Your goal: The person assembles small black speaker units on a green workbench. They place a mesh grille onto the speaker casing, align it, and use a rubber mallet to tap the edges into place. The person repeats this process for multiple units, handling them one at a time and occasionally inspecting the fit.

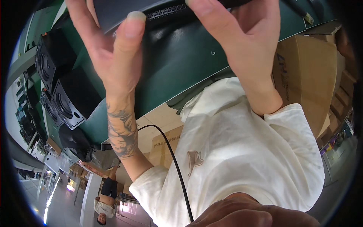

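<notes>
Black casing [124, 10] is pinched by outstretched left hand [115, 62] and right hand [245, 38], thumbs on its near side.

- Looks like an electronics workshop to me
- Green-topped workbench [170, 72] right here
- Black loudspeaker cabinets [64, 102] clustered on it
- Big cardboard cartons [312, 66] over beside the bench

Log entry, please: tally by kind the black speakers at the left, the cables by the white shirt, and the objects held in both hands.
Black speakers in view: 3, one partly hidden
Black cable: 1
Held dark object: 1, partly out of frame
Total: 5
</notes>
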The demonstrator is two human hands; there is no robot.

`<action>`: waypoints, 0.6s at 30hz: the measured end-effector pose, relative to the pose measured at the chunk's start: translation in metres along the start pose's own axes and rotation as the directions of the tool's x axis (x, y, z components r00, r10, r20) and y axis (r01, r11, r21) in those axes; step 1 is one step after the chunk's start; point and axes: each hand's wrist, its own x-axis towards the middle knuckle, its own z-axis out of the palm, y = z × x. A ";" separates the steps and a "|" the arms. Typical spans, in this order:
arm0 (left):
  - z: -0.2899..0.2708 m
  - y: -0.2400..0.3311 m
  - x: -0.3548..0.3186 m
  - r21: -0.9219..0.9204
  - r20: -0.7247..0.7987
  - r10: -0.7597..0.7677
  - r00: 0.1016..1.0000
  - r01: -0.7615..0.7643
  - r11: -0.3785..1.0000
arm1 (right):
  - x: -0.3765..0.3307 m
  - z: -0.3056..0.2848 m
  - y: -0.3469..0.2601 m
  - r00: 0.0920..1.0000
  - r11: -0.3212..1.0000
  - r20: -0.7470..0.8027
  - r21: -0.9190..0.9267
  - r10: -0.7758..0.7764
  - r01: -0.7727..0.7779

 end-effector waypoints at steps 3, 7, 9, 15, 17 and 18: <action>0.026 0.001 0.005 0.006 -0.127 0.034 0.991 -0.033 0.999 | -0.002 -0.004 -0.004 0.998 0.999 0.044 -0.008 0.049 -0.049; 0.029 -0.010 0.018 0.083 0.077 0.221 0.972 -0.227 0.970 | 0.000 -0.007 -0.006 0.995 0.997 0.067 -0.008 0.078 -0.078; 0.042 -0.005 0.017 0.124 -0.028 0.179 0.983 -0.174 0.977 | 0.002 -0.008 -0.006 0.994 0.996 0.072 -0.009 0.087 -0.086; 0.049 0.000 0.014 0.091 -0.052 0.214 0.976 -0.209 0.974 | 0.006 -0.007 -0.006 0.995 0.998 0.077 -0.011 0.070 -0.070; 0.052 0.005 0.008 0.225 -0.140 0.171 0.975 -0.137 0.965 | 0.008 -0.005 -0.007 0.995 0.998 0.078 -0.003 0.060 -0.060; 0.037 -0.003 0.006 0.257 -0.103 0.187 0.977 -0.156 0.954 | 0.010 -0.004 -0.004 0.996 0.999 0.071 0.002 0.048 -0.048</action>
